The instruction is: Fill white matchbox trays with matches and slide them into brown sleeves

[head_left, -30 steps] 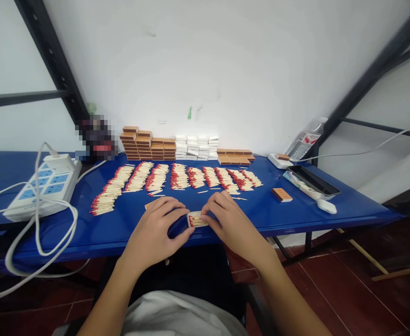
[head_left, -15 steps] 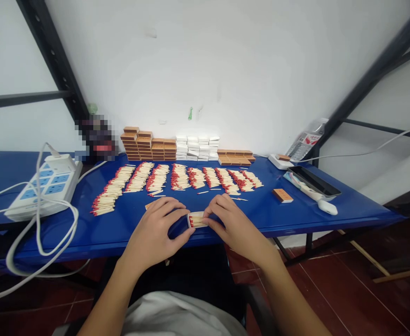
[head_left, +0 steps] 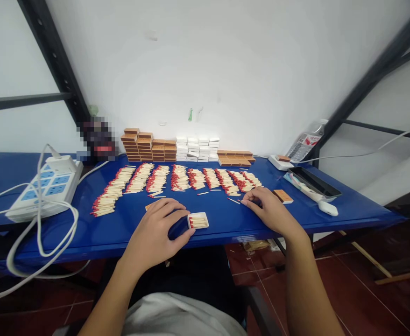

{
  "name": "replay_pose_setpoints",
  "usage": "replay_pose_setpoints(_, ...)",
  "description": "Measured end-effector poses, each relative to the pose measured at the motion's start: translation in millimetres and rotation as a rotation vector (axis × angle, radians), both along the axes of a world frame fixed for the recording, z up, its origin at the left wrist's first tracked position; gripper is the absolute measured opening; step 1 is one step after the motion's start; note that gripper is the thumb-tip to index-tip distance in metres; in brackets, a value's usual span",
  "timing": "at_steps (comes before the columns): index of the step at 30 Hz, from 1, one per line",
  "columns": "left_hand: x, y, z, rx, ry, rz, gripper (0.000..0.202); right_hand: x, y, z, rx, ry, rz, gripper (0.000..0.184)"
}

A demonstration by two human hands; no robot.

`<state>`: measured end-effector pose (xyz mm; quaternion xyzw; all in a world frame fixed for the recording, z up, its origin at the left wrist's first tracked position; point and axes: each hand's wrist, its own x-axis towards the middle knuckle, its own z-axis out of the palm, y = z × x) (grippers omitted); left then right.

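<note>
My left hand pinches the left end of a small white matchbox tray between thumb and fingers. Inside the tray lie several matches, their red heads toward the left. Further right, my right hand has thumb and forefinger closed on a match at the table surface, mostly covered by the fingertips. A loose match lies just left of them. An orange matchbox cover is largely hidden behind my left hand.
Several heaps of matches cross the blue table. Behind them stand stacked orange matchboxes, white trays and more boxes. A single matchbox, black tray and bottle are right; a power strip is left.
My right hand has left the matchbox tray and moved right and slightly away from me, to the loose matches. My left hand stays on the tray, which now shows its right end.
</note>
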<state>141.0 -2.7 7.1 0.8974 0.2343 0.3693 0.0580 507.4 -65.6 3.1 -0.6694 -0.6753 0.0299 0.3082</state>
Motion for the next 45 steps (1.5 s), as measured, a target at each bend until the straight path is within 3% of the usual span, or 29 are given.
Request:
replay_pose_setpoints(14,0,0,0.4,-0.006,0.008,-0.002,0.022,-49,3,2.0,0.025,-0.028,-0.012,0.025)
replay_pose_setpoints(29,-1,0,-1.1,-0.003,0.002,0.000,0.022,-67,2,2.1,-0.001,-0.037,0.007,0.018)
replay_pose_setpoints(38,0,1,-0.3,0.000,0.004,-0.002,0.022,-106,-14,25.4,0.010,-0.022,0.159,0.018)
replay_pose_setpoints(45,-1,0,-1.4,-0.005,-0.006,-0.004,0.022,-88,-13,9.8,0.057,-0.132,-0.018,0.019)
